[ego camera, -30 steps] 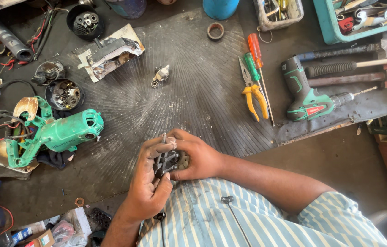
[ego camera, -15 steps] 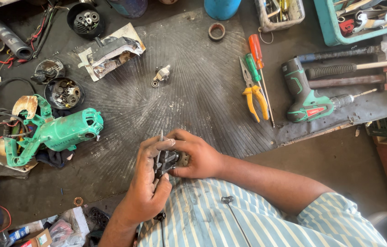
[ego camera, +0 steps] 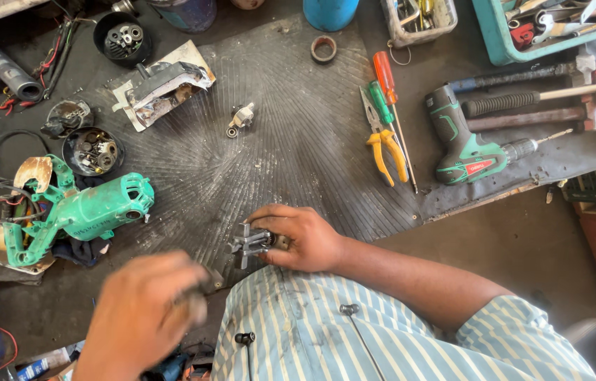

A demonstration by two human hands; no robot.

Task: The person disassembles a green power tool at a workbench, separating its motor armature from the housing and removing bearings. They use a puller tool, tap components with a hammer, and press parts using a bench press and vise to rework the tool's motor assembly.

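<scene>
Worktop [ego camera: 298,162]: dark, grimy, covered by a ribbed mat; bare brown floor [ego camera: 524,247] beyond its right edge. All places below are relative to the green tool housing [ego camera: 83,215], lying at the worktop's left.

- Green cordless drill [ego camera: 471,152]: far right of the housing, beside hammers.
- Teal tray [ego camera: 517,32] of tools: far upper right.
- Yellow-handled pliers [ego camera: 386,144] and two screwdrivers [ego camera: 386,88]: right, mid-worktop.
- Grey metal casing [ego camera: 164,85]: above, on paper.
- Round dish of small parts [ego camera: 93,150]: just above.
- Right hand [ego camera: 305,236]: lower right, fingers clamped on a small metal assembly [ego camera: 252,243] at the near edge.
- Left hand [ego camera: 146,310]: below, blurred; whether closed cannot be told.
</scene>
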